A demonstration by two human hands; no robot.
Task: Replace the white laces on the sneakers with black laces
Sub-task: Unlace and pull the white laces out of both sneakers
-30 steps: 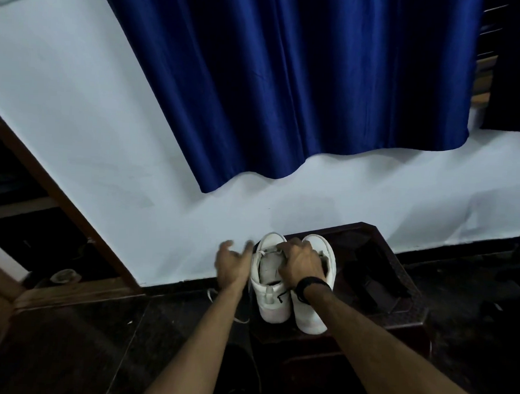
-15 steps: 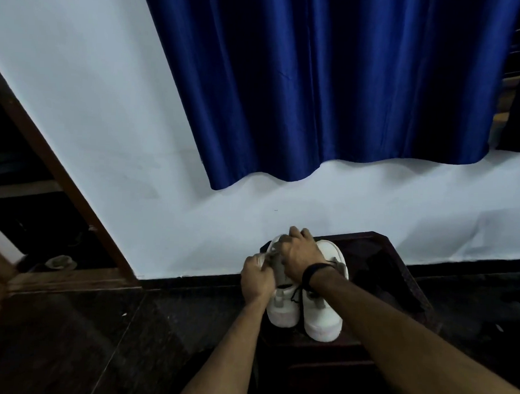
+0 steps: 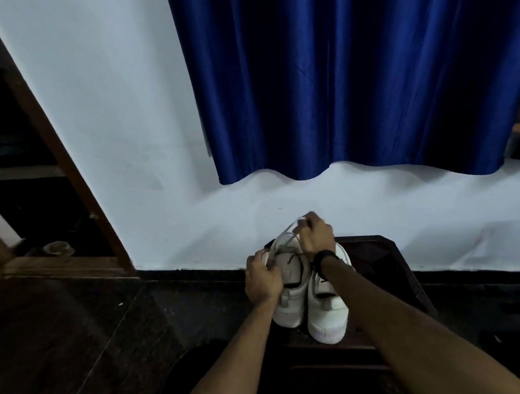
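Note:
Two white sneakers stand side by side, heels toward me, on a dark wooden stool (image 3: 399, 264). My left hand (image 3: 262, 279) grips the left side of the left sneaker (image 3: 291, 301). My right hand (image 3: 315, 236), with a black band on its wrist, pinches a white lace (image 3: 287, 230) and holds it raised above that shoe's opening. The lace runs down from my fingers to the shoe. The right sneaker (image 3: 328, 315) stands untouched, partly behind my right forearm. No black lace is clearly visible.
A white wall (image 3: 105, 128) rises just behind the stool, with a blue curtain (image 3: 349, 81) hanging above. A brown door frame (image 3: 59, 156) slants at the left. The floor (image 3: 64, 337) is dark.
My left hand moved from beside the shoe onto its side and gripped it. My right hand rose from the shoe's opening, drawing the white lace upward.

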